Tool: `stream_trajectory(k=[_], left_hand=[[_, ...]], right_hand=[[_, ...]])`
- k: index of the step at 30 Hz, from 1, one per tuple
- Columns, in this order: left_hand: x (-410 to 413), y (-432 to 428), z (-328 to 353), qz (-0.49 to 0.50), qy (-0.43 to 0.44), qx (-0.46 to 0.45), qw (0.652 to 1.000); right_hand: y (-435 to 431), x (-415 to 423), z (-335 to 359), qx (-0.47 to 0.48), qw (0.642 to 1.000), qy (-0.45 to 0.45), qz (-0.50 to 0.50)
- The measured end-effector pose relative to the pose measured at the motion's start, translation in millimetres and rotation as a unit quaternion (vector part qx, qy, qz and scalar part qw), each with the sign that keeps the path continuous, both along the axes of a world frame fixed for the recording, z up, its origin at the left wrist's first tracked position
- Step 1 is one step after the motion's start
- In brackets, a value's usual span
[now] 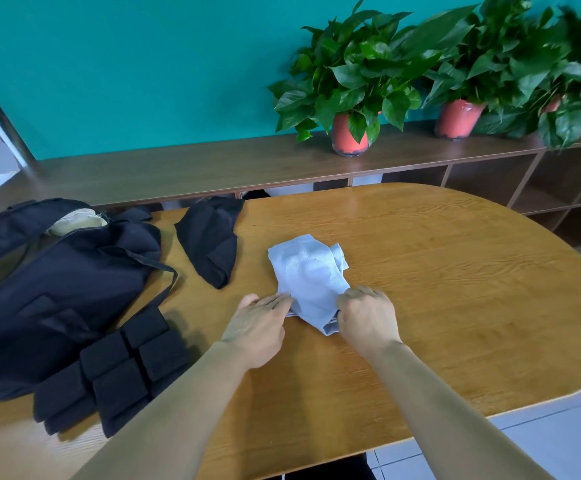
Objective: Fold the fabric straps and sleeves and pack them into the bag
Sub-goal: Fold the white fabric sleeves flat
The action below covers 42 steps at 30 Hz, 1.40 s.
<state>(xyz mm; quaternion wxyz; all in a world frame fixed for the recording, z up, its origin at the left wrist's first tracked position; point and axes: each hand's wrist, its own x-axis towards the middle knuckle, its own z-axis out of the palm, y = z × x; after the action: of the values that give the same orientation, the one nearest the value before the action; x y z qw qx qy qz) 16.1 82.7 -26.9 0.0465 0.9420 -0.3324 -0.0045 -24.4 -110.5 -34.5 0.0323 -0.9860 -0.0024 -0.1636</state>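
While both hands work at its near end, the light blue fabric sleeve lies crumpled near the middle of the wooden table. Left hand: flat, fingers extended and together, fingertips pressing on the sleeve's near-left edge, nothing grasped. Right hand: curled into a loose fist, fingers closed on the sleeve's near-right edge, pinching the fabric. Both forearms bare, coming in from the bottom of the view.

Black fabric piece lies on the table just left of the blue sleeve, apart from it, far end near the table's far edge. Black bag sits at the table's left side, zipper open at the top with something beige showing inside. A black strap from the bag loops out toward the black fabric piece. Set of black padded blocks lies against the bag's near edge, left of the left forearm.

Behind the table: low wooden shelf along a teal wall, with potted plants in reddish pots on the right part.
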Motion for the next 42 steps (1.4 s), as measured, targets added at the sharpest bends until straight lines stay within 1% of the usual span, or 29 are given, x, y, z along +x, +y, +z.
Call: stream_trajectory(k=[3, 5, 7, 8, 11, 13, 16, 18, 20, 22, 24, 25, 27, 29, 31, 34, 39, 42], left_hand=[[-1.1, 0.4, -1.6, 0.006, 0.002, -0.007, 1.000], [-1.7, 1.8, -0.1, 0.008, 0.002, -0.004, 1.000], [-1.8, 3.5, 2.9, 0.004, 0.001, 0.011, 1.000], [-2.1, 4.7, 4.7, 0.005, 0.002, 0.025, 1.000], [-3.6, 9.4, 12.4, 0.023, -0.018, 0.066, 0.997], [-4.6, 15.3, 19.6, 0.038, -0.027, 0.092, 0.995], [-8.0, 24.3, 29.4, 0.047, -0.046, 0.157, 0.985], [-14.4, 26.1, 33.7, 0.044, -0.063, 0.172, 0.982], [-19.7, 24.9, 32.3, 0.041, -0.082, 0.135, 0.987], [-20.8, 21.9, 27.6, 0.041, -0.095, 0.087, 0.991], [-17.9, 16.8, 19.8, 0.040, -0.074, 0.071, 0.994], [-15.4, 13.3, 16.6, 0.039, -0.053, 0.075, 0.995], [-12.3, 7.6, 12.4, 0.046, -0.012, 0.081, 0.996], [-10.9, 5.1, 10.0, 0.054, 0.013, 0.081, 0.995], [-11.1, 4.1, 8.6, 0.063, 0.020, 0.085, 0.994], [-19.0, 3.8, 8.8, 0.077, 0.031, 0.108, 0.991], [-43.2, 4.0, 8.4, 0.052, 0.028, 0.126, 0.990], [-47.4, 9.0, 14.1, 0.022, 0.013, 0.083, 0.996]], right_hand=[[-6.7, 3.7, -1.9, 0.026, 0.999, 0.031, -0.008], [-7.2, 5.7, -5.3, 0.027, 0.999, 0.024, -0.035], [-6.8, 4.7, -1.9, 0.021, 0.997, 0.041, -0.068], [-7.3, 4.2, -1.3, 0.015, 0.995, 0.044, -0.088], [-12.3, 2.5, 4.8, -0.049, 0.981, 0.112, -0.148], [-18.2, 3.3, 5.3, -0.051, 0.977, 0.113, -0.173], [-23.9, 2.0, 9.1, -0.060, 0.970, 0.132, -0.194], [-21.8, 2.3, 12.8, -0.060, 0.971, 0.141, -0.185], [-13.1, 1.6, 19.6, -0.078, 0.975, 0.127, -0.165], [-2.6, 2.2, 27.6, -0.104, 0.982, 0.088, -0.133], [6.9, 4.5, 33.3, -0.122, 0.988, 0.060, -0.076], [11.6, 5.9, 35.2, -0.133, 0.988, 0.072, -0.040], [20.1, 9.7, 33.5, -0.152, 0.978, 0.145, 0.011], [22.1, 16.6, 25.0, -0.144, 0.961, 0.236, 0.006], [17.8, 29.6, 18.6, -0.121, 0.955, 0.268, -0.028], [8.2, 50.8, 18.0, -0.122, 0.956, 0.260, -0.066], [-3.5, 69.6, 10.7, -0.141, 0.956, 0.249, -0.070], [-9.5, 66.4, 10.8, -0.153, 0.953, 0.254, -0.056]])
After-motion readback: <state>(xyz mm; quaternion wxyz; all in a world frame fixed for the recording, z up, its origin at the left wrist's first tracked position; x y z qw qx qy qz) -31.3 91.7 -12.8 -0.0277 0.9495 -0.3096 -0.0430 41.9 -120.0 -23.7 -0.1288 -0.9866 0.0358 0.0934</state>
